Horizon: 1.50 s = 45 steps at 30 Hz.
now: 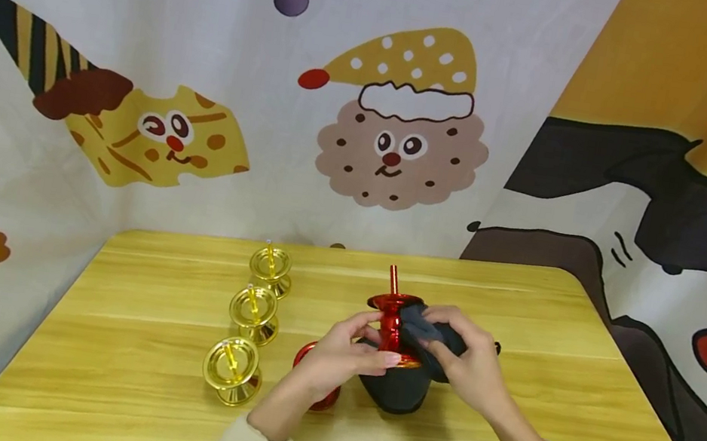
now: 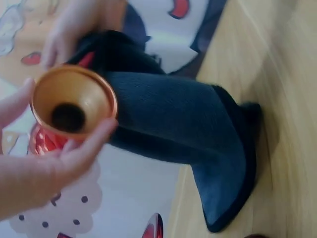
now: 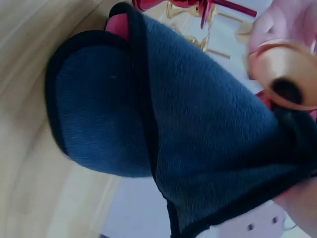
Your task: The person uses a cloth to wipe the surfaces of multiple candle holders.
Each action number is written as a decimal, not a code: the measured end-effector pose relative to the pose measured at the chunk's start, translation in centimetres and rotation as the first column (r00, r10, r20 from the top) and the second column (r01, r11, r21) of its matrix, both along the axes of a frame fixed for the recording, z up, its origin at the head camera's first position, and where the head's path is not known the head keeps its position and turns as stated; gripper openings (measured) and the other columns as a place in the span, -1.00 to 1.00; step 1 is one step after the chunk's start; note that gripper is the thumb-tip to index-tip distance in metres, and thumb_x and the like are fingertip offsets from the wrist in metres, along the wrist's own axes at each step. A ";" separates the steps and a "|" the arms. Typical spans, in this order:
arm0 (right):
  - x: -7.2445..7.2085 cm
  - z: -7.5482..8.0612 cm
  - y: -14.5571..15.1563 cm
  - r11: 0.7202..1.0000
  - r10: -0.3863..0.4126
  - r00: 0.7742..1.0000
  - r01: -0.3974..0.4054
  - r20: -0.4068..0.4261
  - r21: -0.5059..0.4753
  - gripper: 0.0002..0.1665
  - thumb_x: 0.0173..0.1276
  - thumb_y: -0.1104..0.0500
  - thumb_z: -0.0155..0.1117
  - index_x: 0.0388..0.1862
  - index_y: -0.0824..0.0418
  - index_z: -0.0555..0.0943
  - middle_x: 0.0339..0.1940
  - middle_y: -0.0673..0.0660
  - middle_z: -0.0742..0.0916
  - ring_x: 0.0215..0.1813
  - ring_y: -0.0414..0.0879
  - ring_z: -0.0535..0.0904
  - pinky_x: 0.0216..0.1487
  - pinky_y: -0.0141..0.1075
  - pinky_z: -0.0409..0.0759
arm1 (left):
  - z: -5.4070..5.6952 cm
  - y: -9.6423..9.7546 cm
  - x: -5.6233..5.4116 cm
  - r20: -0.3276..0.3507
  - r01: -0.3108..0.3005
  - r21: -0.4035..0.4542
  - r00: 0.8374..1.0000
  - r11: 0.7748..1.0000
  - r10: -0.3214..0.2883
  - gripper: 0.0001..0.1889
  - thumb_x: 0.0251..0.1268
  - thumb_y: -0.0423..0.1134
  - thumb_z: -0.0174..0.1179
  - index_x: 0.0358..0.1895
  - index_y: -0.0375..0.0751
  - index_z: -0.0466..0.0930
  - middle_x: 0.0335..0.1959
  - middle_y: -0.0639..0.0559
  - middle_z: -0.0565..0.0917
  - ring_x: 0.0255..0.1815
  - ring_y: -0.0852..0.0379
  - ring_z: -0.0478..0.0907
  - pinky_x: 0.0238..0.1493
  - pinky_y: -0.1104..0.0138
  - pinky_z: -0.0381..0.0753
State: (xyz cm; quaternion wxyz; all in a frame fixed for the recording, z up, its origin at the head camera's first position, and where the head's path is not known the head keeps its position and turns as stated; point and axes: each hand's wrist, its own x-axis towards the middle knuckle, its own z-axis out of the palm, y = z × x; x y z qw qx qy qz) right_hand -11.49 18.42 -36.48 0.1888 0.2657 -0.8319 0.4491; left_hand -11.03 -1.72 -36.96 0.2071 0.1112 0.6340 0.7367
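Note:
My left hand [image 1: 339, 352] grips a shiny red candle holder [image 1: 390, 325] above the table, its thin spike pointing up. The holder's hollow, gold-coloured underside [image 2: 96, 99] faces the left wrist camera. With my right hand [image 1: 470, 356] I pinch a dark blue cloth [image 1: 399, 391] against the holder's right side. The cloth hangs down in folds, and its black-edged lower end reaches the table in the left wrist view. A second red candle holder [image 1: 328, 398] is on the table, partly hidden behind my left hand and wrist.
Three gold candle holders stand in a row left of my hands: a near one [image 1: 233, 370], a middle one [image 1: 253, 312] and a far one [image 1: 272, 269]. Behind the wooden table [image 1: 123, 338] hangs a printed cloth backdrop [image 1: 279, 164].

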 end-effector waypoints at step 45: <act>0.5 -0.8 0.0 0.989 0.123 0.992 -0.124 -0.019 -0.075 -0.47 -0.14 0.70 0.21 -0.28 0.17 0.59 -0.18 0.15 0.64 -0.08 -0.11 0.53 -0.01 -0.55 0.46 | 1.1 -0.3 -0.2 -0.049 -0.276 -0.077 0.961 0.958 0.273 -0.78 0.39 -0.31 -0.06 -0.14 -0.47 0.44 -0.29 -0.06 0.50 -0.16 0.07 0.50 0.06 0.09 0.49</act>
